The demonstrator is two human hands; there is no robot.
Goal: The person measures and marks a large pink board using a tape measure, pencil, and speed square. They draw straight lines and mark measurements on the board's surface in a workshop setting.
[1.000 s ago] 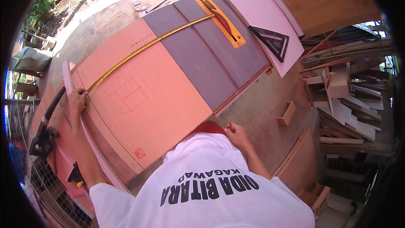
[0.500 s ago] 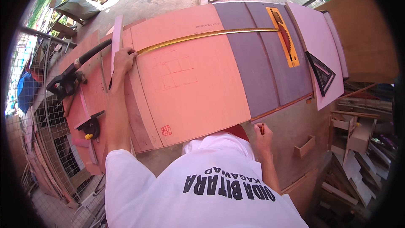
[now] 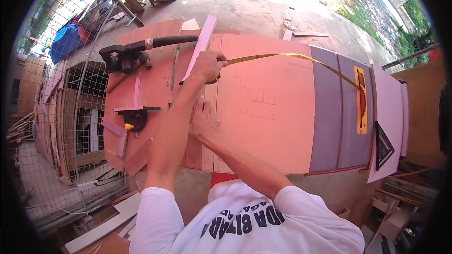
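Observation:
My left hand (image 3: 208, 67) is closed on a tape measure; part of its dark and yellow case shows under the fingers. The yellow tape (image 3: 278, 55) runs rightward, bowed up off a salmon-coloured panel (image 3: 268, 148), toward the toothed saw blade (image 3: 363, 99) in its yellow insert plate (image 3: 360, 124). Below the left hand, my right hand (image 3: 205, 123) rests at the panel's left part, partly behind my left forearm. A short orange pencil (image 3: 193, 109) shows small at its fingers, mostly hidden. Red sketch lines mark the panel.
A black blower (image 3: 123, 57) with a long nozzle lies left on the salmon boards. Near it are a pink strip (image 3: 202, 42) and a black mitre gauge (image 3: 137, 118) with a yellow knob. A black triangular square (image 3: 383, 146) lies right of the blade. Wire mesh (image 3: 89, 127) stands far left.
My right hand has moved from the near edge leftward onto the panel, beside my left hand. The tape now bows upward instead of lying nearly flat. The view has shifted left.

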